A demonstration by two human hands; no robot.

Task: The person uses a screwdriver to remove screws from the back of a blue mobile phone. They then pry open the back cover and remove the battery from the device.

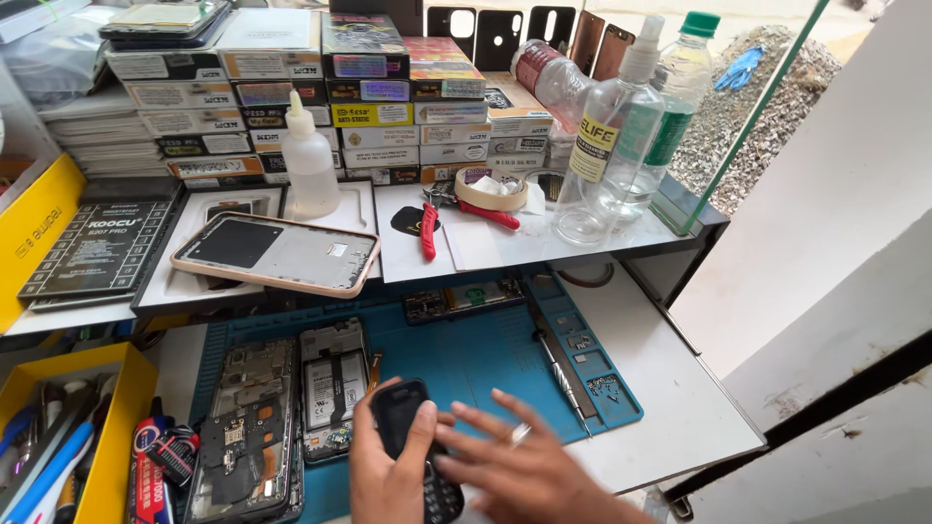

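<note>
L hand [388, 475] wraps a small black keypad phone [403, 437] from below, thumb up its side, fingers clamped round the body so it stays steady above the blue work mat [476, 364]. R hand [519, 466] lies across the phone's lower end, fingers spread and blurred; ring on one finger. Can't tell if it grips or only rests there.

Just left of L hand, on the mat – two opened smartphones: one w/ battery showing [333, 388], one bare frame w/ boards exposed [243, 427], laid flat side by side, prob. for access. Beyond R hand's fingertips, a slim metal tool [560, 364] along the mat's tray edge. Further ahead on the raised shelf – red-handled pliers [432, 228], tape roll [490, 187], squeeze bottle [309, 160], spray bottle [612, 136], all within reach.
</note>
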